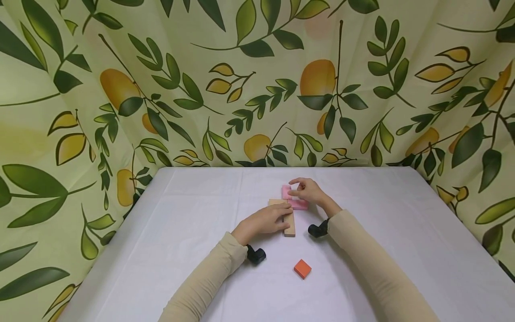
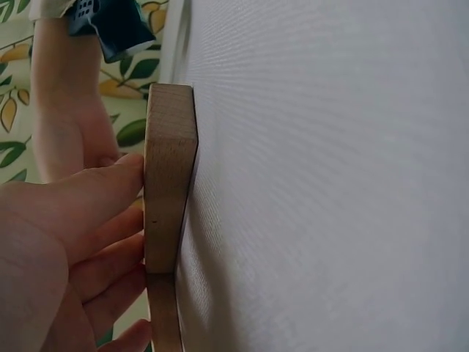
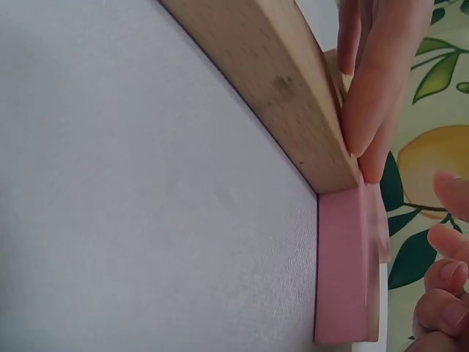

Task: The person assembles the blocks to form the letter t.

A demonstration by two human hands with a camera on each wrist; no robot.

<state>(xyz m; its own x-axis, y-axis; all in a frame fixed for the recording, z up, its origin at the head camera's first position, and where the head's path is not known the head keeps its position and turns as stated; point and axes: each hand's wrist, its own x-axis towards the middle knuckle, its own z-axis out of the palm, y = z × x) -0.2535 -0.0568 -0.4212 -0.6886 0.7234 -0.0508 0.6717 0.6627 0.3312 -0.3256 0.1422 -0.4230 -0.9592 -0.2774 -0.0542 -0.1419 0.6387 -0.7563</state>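
Several flat blocks lie against each other on the white table: a plain wooden block [image 1: 289, 229] nearest the front, a second wooden block [image 1: 275, 201] to its upper left, one pink block [image 1: 298, 205] to the right and another pink block [image 1: 285, 192] at the back. My left hand [image 1: 263, 220] rests on the wooden blocks; its thumb and fingertips touch the wood [image 2: 168, 176] in the left wrist view. Over the pink blocks is my right hand [image 1: 309, 190], fingers loosely bent. In the right wrist view its fingers [image 3: 443, 297] are apart from the pink block [image 3: 341, 268].
An orange block [image 1: 302, 269] lies by itself on the white-covered table [image 1: 193, 214], between the forearms. Black wrist cameras [image 1: 255, 255] hang under both wrists. A leaf-and-fruit patterned curtain [image 1: 225, 125] rises behind the table's far edge.
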